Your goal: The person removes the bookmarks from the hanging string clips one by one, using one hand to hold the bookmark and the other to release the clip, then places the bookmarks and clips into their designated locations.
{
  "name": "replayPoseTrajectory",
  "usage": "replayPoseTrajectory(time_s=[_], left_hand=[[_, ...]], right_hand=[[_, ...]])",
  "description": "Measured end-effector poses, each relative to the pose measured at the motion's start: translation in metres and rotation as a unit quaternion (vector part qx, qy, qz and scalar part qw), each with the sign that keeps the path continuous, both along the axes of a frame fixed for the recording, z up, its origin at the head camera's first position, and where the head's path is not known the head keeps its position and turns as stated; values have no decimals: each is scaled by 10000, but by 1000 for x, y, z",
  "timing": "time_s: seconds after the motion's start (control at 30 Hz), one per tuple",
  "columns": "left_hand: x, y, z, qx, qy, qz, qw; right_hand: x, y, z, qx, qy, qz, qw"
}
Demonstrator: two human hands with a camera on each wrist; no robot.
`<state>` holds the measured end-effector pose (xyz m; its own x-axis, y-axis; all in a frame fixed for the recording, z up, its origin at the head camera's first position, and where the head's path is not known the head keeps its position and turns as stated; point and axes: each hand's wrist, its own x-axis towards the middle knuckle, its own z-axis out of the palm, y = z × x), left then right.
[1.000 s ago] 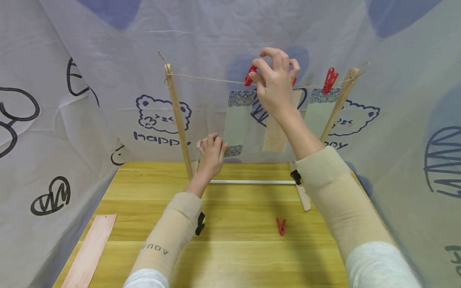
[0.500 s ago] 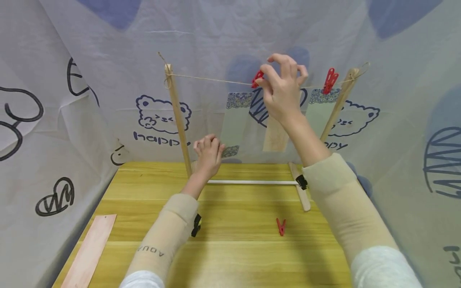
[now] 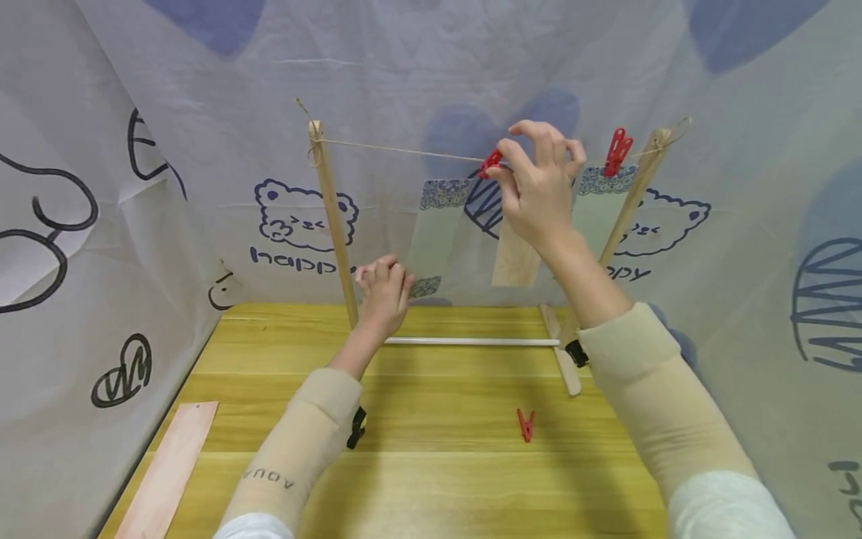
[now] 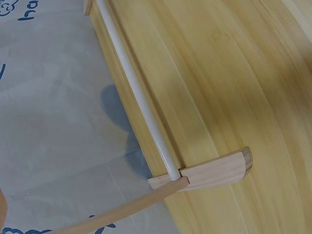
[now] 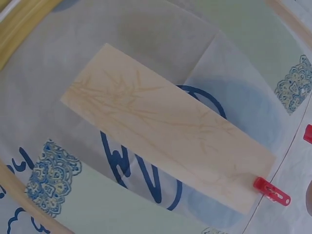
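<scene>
The wood-grained desk is backed and flanked by printed cloth; a red clothespin is pinched by the right grip, a pale strip by the left grip.

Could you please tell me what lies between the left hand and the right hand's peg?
The head view shows a pale green card with patterned ends there.

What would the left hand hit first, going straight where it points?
Beyond the pale green rectangular strip beside it, the left hand would probably meet the grey cloth backdrop with blue drawings; depth is unclear.
</scene>
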<state>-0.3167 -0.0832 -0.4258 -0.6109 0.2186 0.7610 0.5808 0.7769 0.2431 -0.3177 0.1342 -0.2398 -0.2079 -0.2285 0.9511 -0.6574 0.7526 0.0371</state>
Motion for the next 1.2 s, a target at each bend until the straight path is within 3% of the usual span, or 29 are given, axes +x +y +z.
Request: replayPoseTrajectory(time_s=[0.53,0.83,1.2], left_hand=[[8,-14,-8,13,332,142,9993],[12,-24,-14,25,419,-1,9991],[16,-32,-20,38,454,93,9989]], right_hand=[[6,13,-18,52,172,167,9997],[12,23,-31,202,-62,22,9998],[18,31,-48,271,-231,59,9993]])
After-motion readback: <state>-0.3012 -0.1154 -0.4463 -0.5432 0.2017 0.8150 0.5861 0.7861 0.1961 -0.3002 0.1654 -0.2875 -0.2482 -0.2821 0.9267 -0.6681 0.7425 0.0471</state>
